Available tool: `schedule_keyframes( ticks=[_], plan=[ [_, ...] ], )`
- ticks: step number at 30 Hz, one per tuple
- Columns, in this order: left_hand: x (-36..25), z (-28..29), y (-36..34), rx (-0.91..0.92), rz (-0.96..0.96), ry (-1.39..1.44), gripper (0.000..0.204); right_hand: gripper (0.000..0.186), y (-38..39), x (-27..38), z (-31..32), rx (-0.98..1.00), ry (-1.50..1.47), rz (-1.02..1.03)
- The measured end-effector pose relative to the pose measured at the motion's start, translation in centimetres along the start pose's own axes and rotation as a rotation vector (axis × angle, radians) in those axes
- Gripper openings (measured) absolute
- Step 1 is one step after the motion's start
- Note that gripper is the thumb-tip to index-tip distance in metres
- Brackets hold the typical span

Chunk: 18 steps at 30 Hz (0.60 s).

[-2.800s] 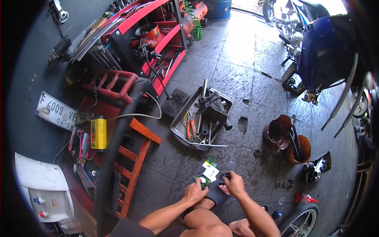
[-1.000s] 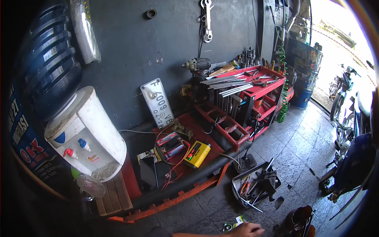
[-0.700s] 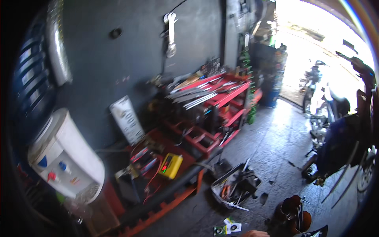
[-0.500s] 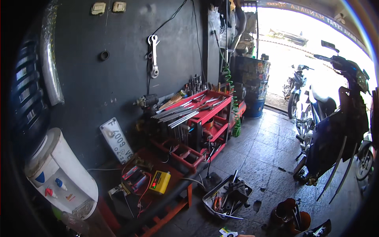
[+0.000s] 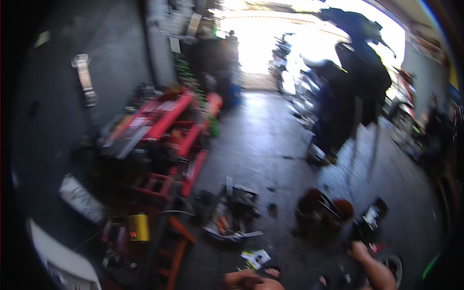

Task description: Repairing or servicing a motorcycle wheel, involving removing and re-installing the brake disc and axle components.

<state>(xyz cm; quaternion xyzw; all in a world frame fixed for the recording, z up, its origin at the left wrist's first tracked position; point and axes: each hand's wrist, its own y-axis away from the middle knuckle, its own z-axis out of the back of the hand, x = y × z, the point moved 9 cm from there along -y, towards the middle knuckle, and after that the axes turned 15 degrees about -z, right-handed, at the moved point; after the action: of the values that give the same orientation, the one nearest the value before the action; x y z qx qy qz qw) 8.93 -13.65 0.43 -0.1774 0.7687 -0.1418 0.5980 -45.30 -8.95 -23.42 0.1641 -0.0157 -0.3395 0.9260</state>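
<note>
My right hand [image 5: 358,249] reaches in from the lower right, its fingers smeared by motion. It is at the near end of a dark part [image 5: 358,231] with a silvery piece on it; whether it grips that part I cannot tell. At the lower edge is my left hand [image 5: 237,278], blurred and partly cut off, so its fingers cannot be read. A white, yellow and green package [image 5: 256,258] lies on the floor just beyond it. A wheel rim [image 5: 394,268] shows beside my right forearm.
A tray of tools [image 5: 234,212] sits on the floor ahead, with rusty-brown round parts [image 5: 314,203] to its right. At left stand a red tool cart [image 5: 164,121], a yellow device [image 5: 139,227] and a white water dispenser [image 5: 63,261]. A dark motorcycle [image 5: 338,96] stands beyond.
My view has swung right and down, so the cart and tray sit further left. My right hand and forearm and my left hand have come into view, along with the package on the floor.
</note>
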Motion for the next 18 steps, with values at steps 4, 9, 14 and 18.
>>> schedule_keyframes(
  ticks=[4,9,14,18],
  plan=[
    [-7.8,-3.6,0.3,0.434,-0.435,0.401,0.033,0.036,1.4,-0.6,-2.8,0.218,0.088,0.045],
    [-8.3,-9.6,3.7,1.079,-0.430,0.207,0.022,0.042,3.4,-2.9,-5.0,0.401,-0.029,-0.010],
    [-8.3,-10.7,3.7,1.133,-0.393,0.254,0.020,0.040,4.3,-5.7,-6.0,0.415,-0.003,-0.088],
    [-8.0,-10.9,3.5,1.099,-0.377,0.265,0.019,0.040,4.6,-6.7,-6.5,0.399,-0.026,-0.040]
  ],
)
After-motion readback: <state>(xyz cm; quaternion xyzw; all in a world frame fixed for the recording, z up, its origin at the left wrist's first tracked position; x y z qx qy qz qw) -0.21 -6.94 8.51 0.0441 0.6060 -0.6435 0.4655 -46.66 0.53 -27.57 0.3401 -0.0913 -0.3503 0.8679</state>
